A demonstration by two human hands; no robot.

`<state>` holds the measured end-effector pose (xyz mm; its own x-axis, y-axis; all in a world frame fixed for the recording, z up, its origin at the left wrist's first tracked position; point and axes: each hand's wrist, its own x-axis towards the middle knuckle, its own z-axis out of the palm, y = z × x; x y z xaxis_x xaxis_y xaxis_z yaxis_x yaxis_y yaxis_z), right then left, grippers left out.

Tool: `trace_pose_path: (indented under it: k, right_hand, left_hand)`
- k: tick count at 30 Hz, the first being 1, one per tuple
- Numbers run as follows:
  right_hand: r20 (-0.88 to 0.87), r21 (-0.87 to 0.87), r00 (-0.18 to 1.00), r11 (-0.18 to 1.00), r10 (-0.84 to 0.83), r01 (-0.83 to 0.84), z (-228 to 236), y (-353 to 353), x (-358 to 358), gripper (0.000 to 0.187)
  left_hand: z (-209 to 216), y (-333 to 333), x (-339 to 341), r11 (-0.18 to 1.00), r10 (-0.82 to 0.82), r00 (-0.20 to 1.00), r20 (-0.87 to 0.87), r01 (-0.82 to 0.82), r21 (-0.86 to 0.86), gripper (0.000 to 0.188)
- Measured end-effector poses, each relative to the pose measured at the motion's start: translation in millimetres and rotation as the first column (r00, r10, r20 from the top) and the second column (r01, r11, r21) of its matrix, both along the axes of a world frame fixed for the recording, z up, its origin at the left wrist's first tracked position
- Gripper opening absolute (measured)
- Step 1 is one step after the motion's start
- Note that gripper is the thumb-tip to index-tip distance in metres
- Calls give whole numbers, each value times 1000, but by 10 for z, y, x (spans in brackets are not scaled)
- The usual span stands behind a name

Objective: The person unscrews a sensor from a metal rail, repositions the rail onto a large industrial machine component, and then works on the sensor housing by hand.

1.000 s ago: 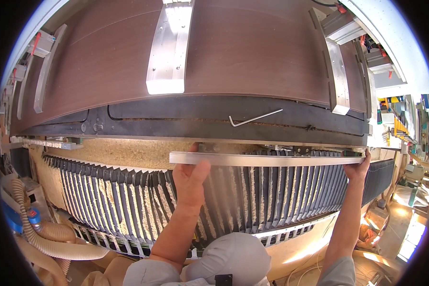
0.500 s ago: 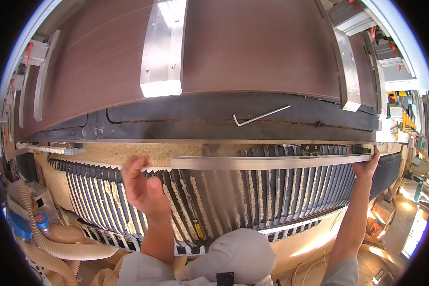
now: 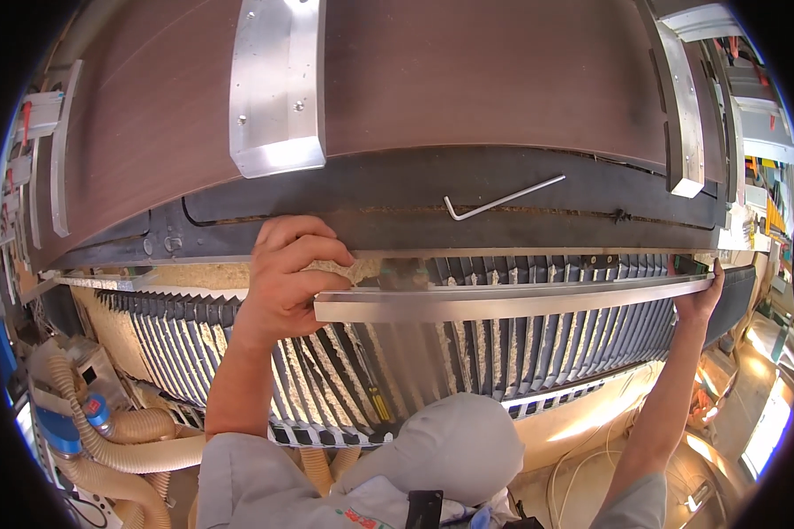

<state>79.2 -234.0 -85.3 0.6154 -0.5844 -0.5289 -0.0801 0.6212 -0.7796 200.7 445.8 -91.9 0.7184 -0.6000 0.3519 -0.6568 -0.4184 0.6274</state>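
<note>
A long silvery metal bar (image 3: 512, 302) runs crosswise in front of the dark machine bed edge (image 3: 468, 253), above a pleated dark cover (image 3: 538, 353) dusted with pale chips. At the bar's left end is my left hand (image 3: 282, 278), its fingers bent over the top and the thumb low beside the end face. My right hand (image 3: 701, 295) grips the far right end; some of its fingers are hidden behind the bar. A silver hex key (image 3: 503, 196) lies on the dark bed, apart from both hands.
Beyond the bed stretches a brown panel surface (image 3: 468, 79) with metal rails (image 3: 278, 88) across it. A yellow-handled tool (image 3: 379, 403) rests among the pleats. Beige ribbed hoses (image 3: 115, 450) lie at lower left. Pale chips (image 3: 212, 273) cover the ledge behind the pleats.
My left hand has moved from open in the air to the bar's left end and closed there. My right hand keeps its hold on the other end. The whole view has shifted slightly.
</note>
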Motion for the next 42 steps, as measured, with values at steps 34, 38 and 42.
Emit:
trace_pose_path:
  k: [34,38,42]
  right_hand:
    - [-89,-60,992,994,-93,88,-87,-143,46,49]
    - [-91,-42,990,993,-112,108,-62,-141,84,47]
    - [-90,-27,977,981,-194,192,42,54,90,44]
  left_hand:
    - [61,39,278,957,-275,956,-101,282,63,24]
    - [87,-14,252,961,-270,960,-69,273,47,23]
    - [77,-52,147,965,-261,959,-110,260,-21,22]
